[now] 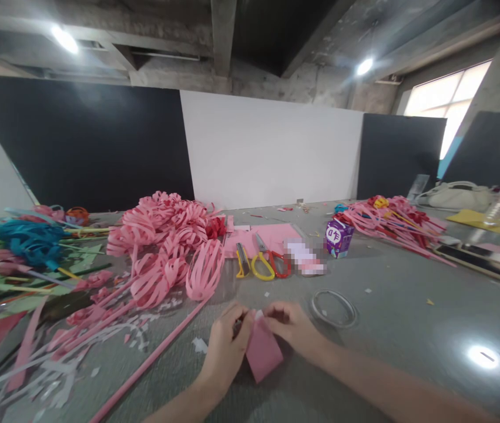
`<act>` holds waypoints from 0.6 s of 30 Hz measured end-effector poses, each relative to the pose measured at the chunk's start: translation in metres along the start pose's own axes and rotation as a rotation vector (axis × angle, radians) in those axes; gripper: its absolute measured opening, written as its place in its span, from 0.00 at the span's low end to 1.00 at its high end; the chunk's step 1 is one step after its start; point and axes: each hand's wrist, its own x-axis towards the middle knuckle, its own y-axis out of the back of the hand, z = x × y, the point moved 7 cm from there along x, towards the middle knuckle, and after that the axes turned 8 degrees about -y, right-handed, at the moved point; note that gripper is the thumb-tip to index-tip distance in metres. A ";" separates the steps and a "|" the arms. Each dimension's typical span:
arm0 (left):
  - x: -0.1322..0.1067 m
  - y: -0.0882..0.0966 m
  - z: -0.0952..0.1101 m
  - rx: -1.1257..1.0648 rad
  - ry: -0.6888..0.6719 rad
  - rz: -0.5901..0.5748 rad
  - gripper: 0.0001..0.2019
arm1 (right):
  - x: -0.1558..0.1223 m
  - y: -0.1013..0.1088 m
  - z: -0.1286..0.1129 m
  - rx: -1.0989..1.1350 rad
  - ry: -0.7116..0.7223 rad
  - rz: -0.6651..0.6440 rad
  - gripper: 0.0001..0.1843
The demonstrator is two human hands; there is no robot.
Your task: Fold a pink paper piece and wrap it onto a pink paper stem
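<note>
A folded piece of pink paper (264, 351) is held low in front of me, above the grey table. My left hand (228, 338) pinches its upper left edge. On the other side, the fingers of my right hand (289, 324) grip it near the top, where a small white patch shows between the hands. A pink paper flower (205, 269) on a long pink stem (157, 355) lies to the left of my left hand. Beyond my hands rest a yellow utility knife (242, 261), yellow-handled scissors (262, 265) and red-handled scissors (279, 264).
Pink paper flowers (161, 229) pile up at left, with blue ones (32, 242) and white paper scraps (58, 370) around. A clear tape roll (334, 308) lies right of my hands. Behind stand pink sheets (276, 232), a purple carton (338, 238) and another flower bundle (395, 217).
</note>
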 end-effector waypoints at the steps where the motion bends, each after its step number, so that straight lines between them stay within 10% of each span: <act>1: 0.000 0.001 0.000 -0.011 0.002 0.008 0.10 | 0.000 0.000 0.000 -0.009 0.004 -0.001 0.07; 8: -0.004 0.003 0.017 0.116 -0.185 -0.028 0.09 | 0.002 0.000 0.006 0.104 0.012 -0.036 0.08; 18: 0.000 0.001 0.008 0.072 -0.106 -0.047 0.10 | 0.001 -0.001 0.004 0.081 0.003 -0.048 0.10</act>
